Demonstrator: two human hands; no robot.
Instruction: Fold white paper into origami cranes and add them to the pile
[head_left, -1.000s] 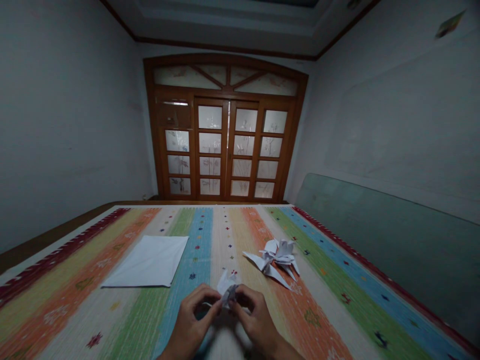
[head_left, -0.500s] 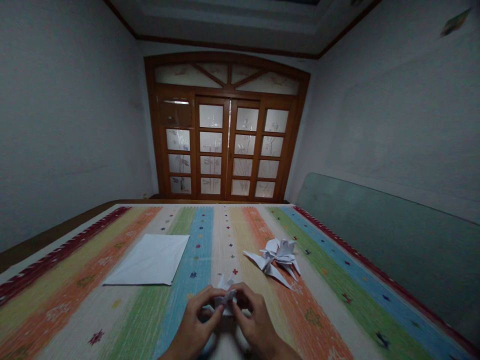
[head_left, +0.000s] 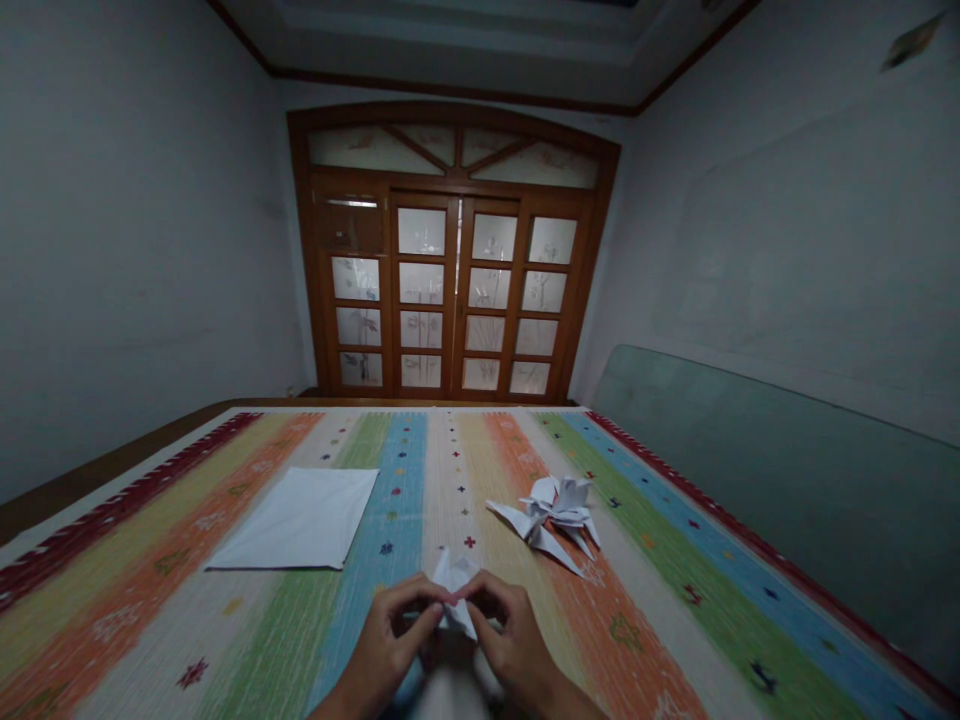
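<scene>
Between my two hands, low in the middle of the view, is a small piece of folded white paper (head_left: 455,571) with pointed flaps standing up at its far side. My left hand (head_left: 397,628) pinches its left part between thumb and forefinger. From the other side my right hand (head_left: 508,630) pinches it too, the fingertips of both hands nearly meeting on it. Fingers cover part of the paper's middle. To the right, beyond my right hand, lie several folded white paper cranes (head_left: 559,515) heaped together, with pointed wings and tips.
A flat stack of white paper sheets (head_left: 300,520) lies to the left on the striped tablecloth (head_left: 292,640). Along the right side of the table stands a pale green panel (head_left: 735,430). Wooden doors with glass panes (head_left: 457,290) are at the far end.
My fingertips have shifted on the folded paper and now meet close together at its middle. More of its pointed flaps show beyond them. The cranes and the stack are unmoved.
</scene>
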